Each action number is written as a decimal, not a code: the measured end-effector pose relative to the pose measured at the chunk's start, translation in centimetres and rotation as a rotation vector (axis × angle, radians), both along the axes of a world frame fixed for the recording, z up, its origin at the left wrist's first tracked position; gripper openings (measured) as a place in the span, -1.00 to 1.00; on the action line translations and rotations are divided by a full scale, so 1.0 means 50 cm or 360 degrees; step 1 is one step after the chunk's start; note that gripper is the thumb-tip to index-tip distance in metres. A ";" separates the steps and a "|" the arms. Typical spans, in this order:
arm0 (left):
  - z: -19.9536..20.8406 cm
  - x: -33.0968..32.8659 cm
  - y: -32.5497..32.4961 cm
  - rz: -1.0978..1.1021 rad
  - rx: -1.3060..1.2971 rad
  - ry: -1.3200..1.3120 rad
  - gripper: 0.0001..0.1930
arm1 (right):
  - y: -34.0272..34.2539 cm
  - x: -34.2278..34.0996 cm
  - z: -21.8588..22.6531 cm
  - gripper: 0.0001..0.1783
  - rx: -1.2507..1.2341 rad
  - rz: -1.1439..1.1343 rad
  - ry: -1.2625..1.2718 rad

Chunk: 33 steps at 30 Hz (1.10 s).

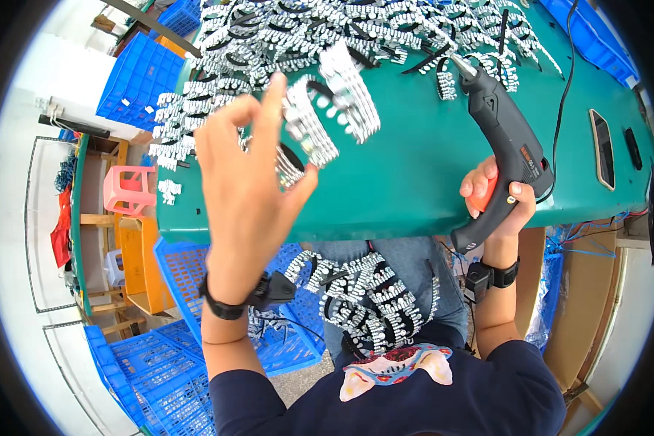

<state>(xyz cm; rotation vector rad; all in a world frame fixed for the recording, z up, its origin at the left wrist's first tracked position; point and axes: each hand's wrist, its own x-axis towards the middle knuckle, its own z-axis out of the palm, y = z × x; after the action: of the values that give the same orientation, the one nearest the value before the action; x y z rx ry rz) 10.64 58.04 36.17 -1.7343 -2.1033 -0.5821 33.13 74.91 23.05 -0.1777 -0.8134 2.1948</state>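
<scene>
In my right hand [503,195] is a black hot glue gun [505,123], its nozzle tilted up and left. My fingers wrap the grip at the orange trigger [481,195]. My left hand [243,160] is raised above the table's left part, thumb and index finger spread wide and slightly blurred. Right beside its fingertips is a curled black band edged with white beads [309,123], partly behind the thumb; I see no firm pinch on it. Another curled beaded band [350,94] sits just to its right. More beaded bands [378,301] lie heaped on my lap.
A large pile of beaded bands [283,36] covers the far side of the green table [392,189]. At right are a phone [602,149] and the gun's black cord [565,87]. Blue crates [142,80] and a pink stool [129,190] stand left; a blue basket [189,276] is beside my legs.
</scene>
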 end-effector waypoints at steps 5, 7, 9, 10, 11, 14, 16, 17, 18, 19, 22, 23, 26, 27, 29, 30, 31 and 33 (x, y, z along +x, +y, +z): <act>-0.124 0.012 -0.040 0.0150 -0.0378 0.0220 -0.25 | -0.006 -0.020 0.008 -0.57 0.0037 0.0039 -0.0012; -0.139 0.030 -0.047 0.0036 -0.0360 -0.0090 -0.29 | -0.005 -0.020 0.008 -0.57 0.0028 0.0080 -0.0019; -0.133 0.034 -0.046 -0.0026 -0.0316 -0.0139 -0.34 | -0.006 -0.017 0.006 -0.57 0.0021 0.0064 -0.0044; -0.131 0.035 -0.045 -0.0081 -0.0271 -0.0181 -0.38 | -0.007 -0.016 0.004 -0.57 0.0015 0.0053 -0.0060; -0.134 0.029 -0.032 -0.0101 -0.0092 -0.0252 -0.53 | -0.006 -0.016 0.004 -0.57 0.0017 0.0053 -0.0066; -0.146 0.011 0.006 -0.0226 0.0022 -0.0424 -0.66 | -0.006 -0.013 0.011 -0.56 0.0072 0.0045 -0.0107; -0.136 0.028 0.032 -0.0158 0.0103 -0.0535 -0.70 | -0.011 -0.018 0.013 -0.57 0.0044 0.0020 -0.0133; -0.126 0.040 0.040 -0.0104 0.0092 -0.0694 -0.70 | -0.012 -0.019 0.013 -0.57 0.0044 0.0021 -0.0135; -0.121 0.045 0.047 -0.0062 0.0076 -0.0858 -0.70 | -0.013 -0.019 0.011 -0.57 0.0043 0.0047 -0.0134; -0.121 0.045 0.050 -0.0038 0.0026 -0.0768 -0.68 | -0.014 -0.019 0.010 -0.57 0.0041 0.0074 -0.0132; -0.136 0.041 0.062 -0.0003 0.0089 -0.0819 -0.63 | -0.018 -0.010 0.015 -0.56 0.0141 0.0113 -0.0225; -0.138 0.039 0.064 -0.0006 0.0087 -0.0822 -0.63 | -0.022 -0.012 0.017 -0.57 0.0171 0.0093 -0.0230; -0.138 0.037 0.068 0.0016 0.0046 -0.0860 -0.64 | -0.033 0.004 0.026 -0.58 0.0226 0.0117 -0.0326; -0.132 0.037 0.068 0.0014 -0.0019 -0.0907 -0.68 | -0.039 0.009 0.033 -0.58 0.0258 0.0085 -0.0341; -0.129 0.037 0.067 0.0022 -0.0088 -0.0949 -0.71 | -0.046 0.024 0.037 -0.57 0.0292 0.0079 -0.0364; -0.130 0.039 0.067 -0.0011 -0.0099 -0.0946 -0.72 | -0.049 0.033 0.039 -0.56 0.0332 0.0067 -0.0390; -0.135 0.034 0.061 -0.0024 -0.0111 -0.0939 -0.73 | -0.053 0.038 0.035 -0.54 0.0364 0.0052 -0.0412; -0.143 0.037 0.061 -0.0121 -0.0067 -0.0841 -0.73 | -0.060 0.054 0.028 -0.52 0.0371 -0.0026 -0.0442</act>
<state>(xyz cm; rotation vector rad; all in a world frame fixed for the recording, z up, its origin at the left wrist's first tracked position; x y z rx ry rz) 12.48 61.08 29.04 -1.8390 -2.4045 -1.1293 35.81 71.93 24.45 -0.3762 -1.2094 2.0665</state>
